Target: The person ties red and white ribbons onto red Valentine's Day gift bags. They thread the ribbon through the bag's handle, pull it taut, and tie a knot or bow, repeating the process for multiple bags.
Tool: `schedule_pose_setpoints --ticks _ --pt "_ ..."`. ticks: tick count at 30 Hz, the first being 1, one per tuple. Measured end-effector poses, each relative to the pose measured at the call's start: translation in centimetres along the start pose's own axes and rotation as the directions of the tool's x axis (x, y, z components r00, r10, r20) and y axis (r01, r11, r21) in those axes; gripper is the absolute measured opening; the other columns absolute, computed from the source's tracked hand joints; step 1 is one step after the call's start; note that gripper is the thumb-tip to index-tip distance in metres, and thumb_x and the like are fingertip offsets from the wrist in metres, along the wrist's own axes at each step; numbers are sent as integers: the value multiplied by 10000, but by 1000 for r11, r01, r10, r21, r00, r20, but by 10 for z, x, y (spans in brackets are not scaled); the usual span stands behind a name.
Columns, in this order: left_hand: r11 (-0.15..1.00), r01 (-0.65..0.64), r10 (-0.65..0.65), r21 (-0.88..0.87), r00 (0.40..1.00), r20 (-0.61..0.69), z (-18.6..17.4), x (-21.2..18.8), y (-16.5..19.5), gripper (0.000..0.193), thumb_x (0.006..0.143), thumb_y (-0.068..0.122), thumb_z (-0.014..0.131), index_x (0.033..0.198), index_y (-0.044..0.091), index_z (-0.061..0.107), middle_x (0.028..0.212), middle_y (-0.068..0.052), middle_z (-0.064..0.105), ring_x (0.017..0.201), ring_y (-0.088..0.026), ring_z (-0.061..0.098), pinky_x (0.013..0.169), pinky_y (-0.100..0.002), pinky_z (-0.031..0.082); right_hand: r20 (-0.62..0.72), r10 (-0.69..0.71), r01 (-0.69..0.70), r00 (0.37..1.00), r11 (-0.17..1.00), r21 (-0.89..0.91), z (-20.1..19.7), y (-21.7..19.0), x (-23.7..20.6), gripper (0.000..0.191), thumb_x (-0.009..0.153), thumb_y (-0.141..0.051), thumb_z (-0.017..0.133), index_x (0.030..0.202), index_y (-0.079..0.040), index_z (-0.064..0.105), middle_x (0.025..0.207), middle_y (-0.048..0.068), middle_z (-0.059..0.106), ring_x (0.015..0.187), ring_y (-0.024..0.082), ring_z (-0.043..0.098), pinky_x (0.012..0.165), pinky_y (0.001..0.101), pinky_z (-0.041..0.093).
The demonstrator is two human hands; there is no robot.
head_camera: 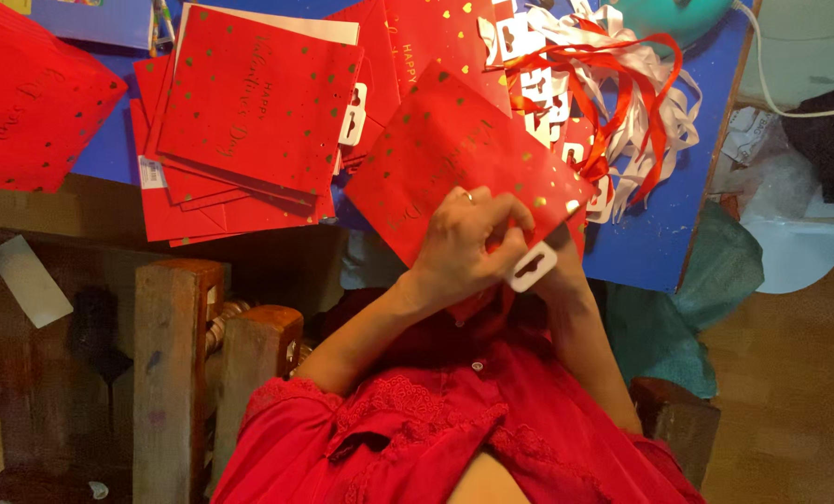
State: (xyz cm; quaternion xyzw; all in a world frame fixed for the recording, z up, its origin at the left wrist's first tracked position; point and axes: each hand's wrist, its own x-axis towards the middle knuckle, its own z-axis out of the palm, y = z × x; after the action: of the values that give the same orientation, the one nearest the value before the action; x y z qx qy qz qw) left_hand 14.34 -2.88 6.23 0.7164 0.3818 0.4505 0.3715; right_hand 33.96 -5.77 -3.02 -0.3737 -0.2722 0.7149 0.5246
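My left hand (468, 245) grips the lower edge of a flat red paper bag (445, 149) dotted with gold hearts, its fingers curled over the front. The bag is tilted, resting over the edge of the blue table (655, 238). A white card hang tab (532, 267) sticks out at the bag's lower corner, between my hands. My right hand (566, 245) is mostly hidden behind the bag and tab, holding that corner from behind.
A fanned stack of the same red bags (249, 112) lies to the left on the table, with more red bags (25, 103) at far left. Red and white ribbons (632, 89) are tangled at upper right. A wooden chair frame (170, 364) stands at lower left.
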Motion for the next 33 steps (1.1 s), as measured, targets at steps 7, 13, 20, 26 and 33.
schedule_pose_setpoints --ticks 7,13,20,26,33 --pt "986 166 -163 -30 983 81 15 4 -49 126 925 176 603 968 95 689 732 -58 664 728 -235 671 712 -396 504 -45 -58 23 997 830 -557 6 -1 15 205 1000 -64 608 1175 20 672 1012 47 717 854 96 677 691 259 541" --pt "874 447 -401 -190 885 239 17 -6 -74 221 984 243 607 1056 69 720 678 -15 639 613 -84 610 594 -281 490 -67 9 -40 998 877 -479 16 -9 16 251 966 -81 625 1204 -3 645 1008 27 717 824 78 679 644 238 543" --pt "827 470 -394 -310 876 279 6 -3 -63 241 915 230 751 1060 41 718 670 32 642 630 0 571 578 -221 468 -104 65 -105 992 887 -449 12 -7 13 232 1000 -107 632 1207 -3 649 913 65 707 683 120 654 538 267 504" --pt "852 366 -347 -375 930 120 14 -14 -77 119 978 165 729 982 52 691 906 -14 620 752 -27 576 678 -217 488 -113 -122 64 986 906 -418 15 -1 10 275 1028 -112 604 1273 8 641 1122 6 730 938 52 675 780 222 564" --pt "578 308 -366 -756 926 97 21 -19 -100 92 1043 123 573 1042 44 525 1119 -74 716 958 -42 570 907 -212 488 -178 -195 114 964 916 -385 16 4 4 207 1091 -107 653 1200 38 754 937 11 704 750 41 587 617 207 458"
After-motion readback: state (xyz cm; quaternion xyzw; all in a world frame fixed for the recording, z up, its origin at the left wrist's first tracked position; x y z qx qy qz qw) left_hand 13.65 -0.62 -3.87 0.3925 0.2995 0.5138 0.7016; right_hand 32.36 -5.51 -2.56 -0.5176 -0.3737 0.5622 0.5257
